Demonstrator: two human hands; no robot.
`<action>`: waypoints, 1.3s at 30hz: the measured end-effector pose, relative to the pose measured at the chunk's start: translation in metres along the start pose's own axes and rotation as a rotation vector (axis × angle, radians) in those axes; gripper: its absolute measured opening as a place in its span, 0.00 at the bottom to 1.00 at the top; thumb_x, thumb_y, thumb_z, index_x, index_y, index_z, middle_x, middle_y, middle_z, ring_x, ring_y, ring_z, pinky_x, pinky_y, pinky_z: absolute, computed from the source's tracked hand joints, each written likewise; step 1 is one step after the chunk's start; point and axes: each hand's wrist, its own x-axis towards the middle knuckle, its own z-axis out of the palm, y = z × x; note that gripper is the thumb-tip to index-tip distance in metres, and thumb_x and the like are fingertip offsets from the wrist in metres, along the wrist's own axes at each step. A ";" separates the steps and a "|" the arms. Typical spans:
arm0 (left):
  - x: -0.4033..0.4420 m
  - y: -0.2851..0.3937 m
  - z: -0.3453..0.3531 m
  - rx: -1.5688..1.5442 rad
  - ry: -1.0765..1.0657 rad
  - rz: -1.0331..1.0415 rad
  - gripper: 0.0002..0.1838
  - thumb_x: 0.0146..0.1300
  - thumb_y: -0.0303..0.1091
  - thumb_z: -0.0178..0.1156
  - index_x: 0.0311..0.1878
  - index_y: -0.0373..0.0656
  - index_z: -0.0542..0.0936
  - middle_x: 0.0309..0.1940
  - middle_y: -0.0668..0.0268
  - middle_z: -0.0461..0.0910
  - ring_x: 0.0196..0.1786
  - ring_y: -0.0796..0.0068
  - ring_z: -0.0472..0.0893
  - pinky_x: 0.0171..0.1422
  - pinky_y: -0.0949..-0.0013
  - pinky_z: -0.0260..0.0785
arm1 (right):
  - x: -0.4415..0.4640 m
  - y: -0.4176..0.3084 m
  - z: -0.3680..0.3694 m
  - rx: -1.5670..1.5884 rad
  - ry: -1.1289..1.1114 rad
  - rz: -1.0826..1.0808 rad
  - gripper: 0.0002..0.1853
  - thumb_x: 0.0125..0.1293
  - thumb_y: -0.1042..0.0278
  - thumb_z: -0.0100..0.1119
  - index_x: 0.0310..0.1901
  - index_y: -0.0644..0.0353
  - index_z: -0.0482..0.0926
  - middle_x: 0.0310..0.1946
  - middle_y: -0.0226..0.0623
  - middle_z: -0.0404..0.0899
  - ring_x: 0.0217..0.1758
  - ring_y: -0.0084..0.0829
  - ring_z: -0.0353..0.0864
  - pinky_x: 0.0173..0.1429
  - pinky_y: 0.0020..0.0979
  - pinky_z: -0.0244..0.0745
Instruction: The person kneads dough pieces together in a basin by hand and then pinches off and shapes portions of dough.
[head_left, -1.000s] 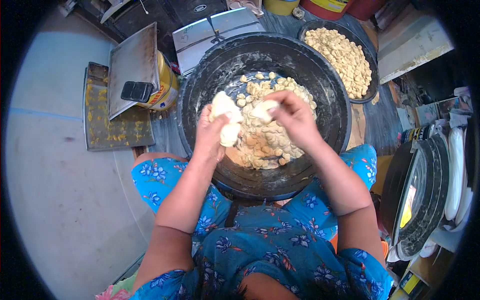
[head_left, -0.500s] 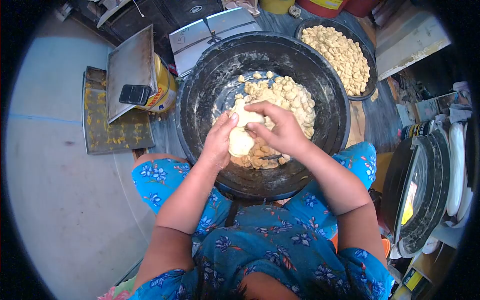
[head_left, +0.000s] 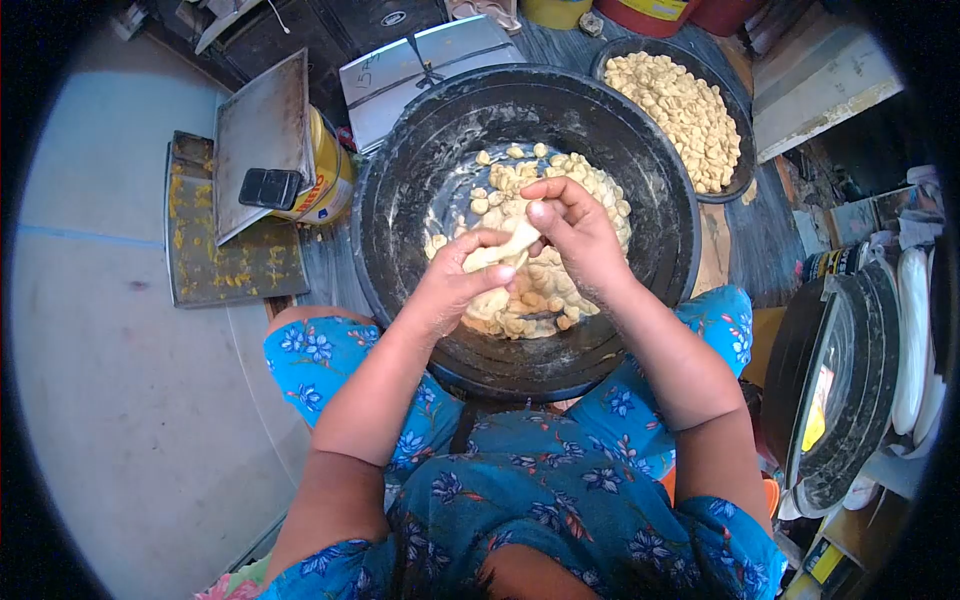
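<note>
A pale lump of dough [head_left: 492,258] is squeezed in my left hand [head_left: 455,280], with the fingers wrapped round it. Its upper end is drawn out to the right, where my right hand [head_left: 583,240] pinches it between thumb and fingers. Both hands are above a large black basin [head_left: 410,330] set between my knees. Inside the basin, many small dough pieces [head_left: 600,200] are heaped below and beyond my hands, dusted with flour. The hands hide part of the heap.
A smaller black tub [head_left: 742,140] full of dough pieces [head_left: 670,110] stands at the back right. To the left are a yellow bucket [head_left: 328,180], a metal tray [head_left: 262,140] leaning on it and a phone [head_left: 270,188]. A strapped white box [head_left: 400,75] sits behind the basin.
The dough, earlier a flattened piece spread across the left hand, is now bunched in that hand and stretched out. My right hand has turned upward and pinches its end.
</note>
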 end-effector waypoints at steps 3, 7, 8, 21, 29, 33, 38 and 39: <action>0.001 -0.003 -0.004 -0.144 0.025 -0.101 0.23 0.61 0.37 0.60 0.54 0.32 0.71 0.40 0.58 0.79 0.34 0.72 0.80 0.40 0.72 0.75 | 0.002 0.001 -0.007 -0.079 -0.025 -0.007 0.13 0.66 0.67 0.57 0.49 0.63 0.73 0.39 0.32 0.77 0.40 0.19 0.75 0.44 0.25 0.74; 0.000 0.000 -0.003 -0.084 0.025 -0.110 0.23 0.62 0.38 0.60 0.54 0.31 0.71 0.40 0.57 0.79 0.34 0.72 0.80 0.40 0.71 0.75 | -0.003 0.004 0.008 -0.209 -0.086 -0.092 0.16 0.65 0.71 0.57 0.53 0.64 0.72 0.36 0.31 0.77 0.42 0.20 0.76 0.44 0.27 0.75; 0.000 -0.002 -0.002 -0.065 0.036 -0.095 0.23 0.61 0.38 0.60 0.55 0.31 0.71 0.40 0.56 0.79 0.34 0.72 0.80 0.40 0.71 0.75 | -0.003 0.004 0.008 -0.248 -0.092 -0.089 0.16 0.65 0.72 0.57 0.54 0.64 0.71 0.36 0.31 0.78 0.42 0.21 0.76 0.44 0.27 0.75; -0.002 0.002 -0.005 -0.097 0.135 -0.038 0.16 0.55 0.30 0.63 0.45 0.38 0.72 0.36 0.61 0.78 0.34 0.72 0.80 0.40 0.70 0.75 | 0.003 0.005 -0.003 -0.507 -0.079 -0.191 0.18 0.65 0.64 0.58 0.53 0.64 0.74 0.40 0.36 0.75 0.43 0.26 0.75 0.49 0.28 0.73; -0.004 0.000 -0.023 0.048 0.091 0.036 0.13 0.54 0.28 0.63 0.43 0.40 0.73 0.35 0.65 0.76 0.37 0.76 0.78 0.42 0.73 0.73 | 0.007 0.004 -0.010 -0.245 -0.131 0.048 0.17 0.64 0.70 0.59 0.53 0.62 0.72 0.38 0.31 0.76 0.41 0.23 0.76 0.43 0.25 0.76; -0.004 0.008 -0.026 -0.058 -0.003 -0.025 0.14 0.53 0.29 0.64 0.43 0.40 0.74 0.37 0.66 0.76 0.39 0.77 0.78 0.45 0.73 0.73 | 0.008 -0.005 -0.012 -0.041 0.001 0.020 0.08 0.67 0.69 0.54 0.44 0.62 0.77 0.38 0.31 0.77 0.41 0.20 0.76 0.43 0.25 0.78; -0.003 0.003 -0.002 -0.018 0.168 -0.023 0.14 0.56 0.31 0.64 0.44 0.39 0.76 0.37 0.67 0.77 0.40 0.79 0.77 0.49 0.74 0.69 | 0.008 0.005 -0.005 -0.279 -0.206 -0.104 0.11 0.65 0.67 0.58 0.46 0.63 0.76 0.37 0.30 0.76 0.39 0.21 0.76 0.44 0.24 0.75; -0.002 -0.001 -0.005 0.027 0.187 -0.036 0.14 0.57 0.32 0.64 0.45 0.39 0.76 0.36 0.68 0.78 0.40 0.79 0.76 0.50 0.74 0.68 | 0.009 0.010 -0.004 -0.516 -0.226 -0.314 0.11 0.64 0.67 0.59 0.46 0.63 0.76 0.37 0.30 0.76 0.38 0.21 0.76 0.44 0.24 0.75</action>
